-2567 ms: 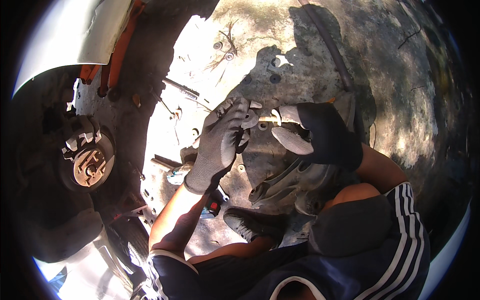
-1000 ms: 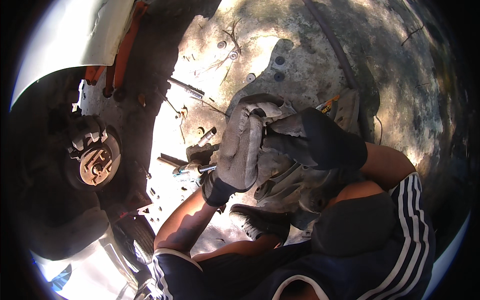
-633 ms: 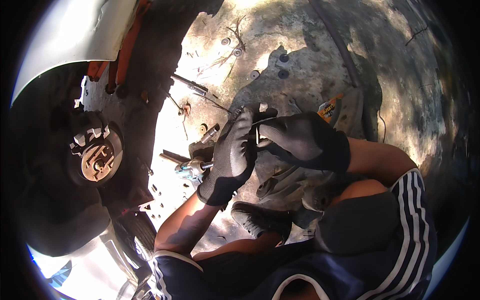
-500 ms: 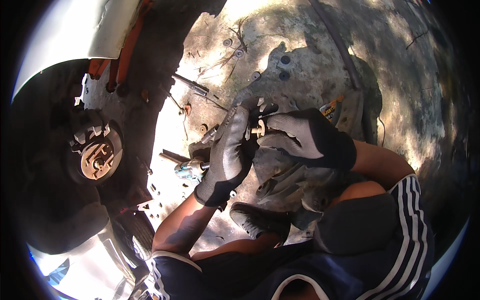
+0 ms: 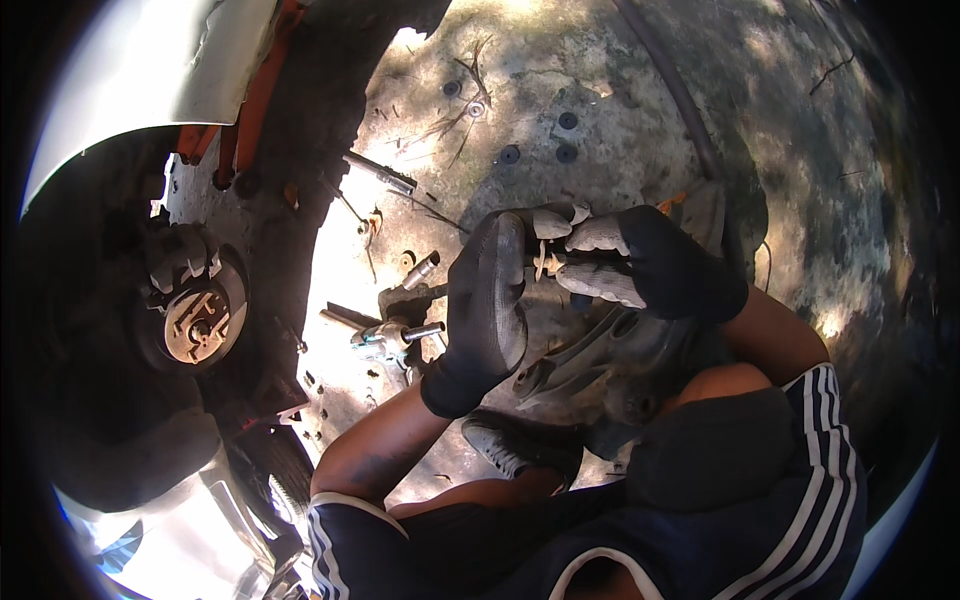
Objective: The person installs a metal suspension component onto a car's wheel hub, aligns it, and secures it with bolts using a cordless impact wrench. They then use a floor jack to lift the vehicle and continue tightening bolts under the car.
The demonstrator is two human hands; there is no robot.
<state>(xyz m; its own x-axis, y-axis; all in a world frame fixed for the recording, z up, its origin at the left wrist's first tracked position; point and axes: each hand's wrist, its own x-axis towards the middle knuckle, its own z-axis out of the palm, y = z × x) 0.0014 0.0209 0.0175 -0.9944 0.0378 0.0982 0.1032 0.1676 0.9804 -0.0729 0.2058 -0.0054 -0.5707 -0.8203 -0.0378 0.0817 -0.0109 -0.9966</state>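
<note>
My left hand (image 5: 492, 295) and my right hand (image 5: 655, 262), both in grey-and-black work gloves, meet over the ground in front of me. Between them is a small bolt-like metal part with a pale flange (image 5: 543, 260). My right fingers pinch its right end. The left fingers curl around its other side, and the glove hides part of that grip. Just below the hands lies a dark, curved suspension control arm (image 5: 575, 358). Left of my left wrist rests a teal-and-grey power tool, seemingly an impact wrench (image 5: 380, 342), with a socket on its nose.
At left, a brake disc and hub (image 5: 203, 325) sit exposed under a raised car with a white body panel (image 5: 140, 70). A socket extension (image 5: 380, 174) and several round washers (image 5: 568, 121) lie on the concrete. A dark pipe or hose (image 5: 668, 75) runs at the far right.
Both hands have shifted slightly right with the flanged part still between them. My left hand has turned more upright, uncovering the power tool's socket and a second socket beside it.
</note>
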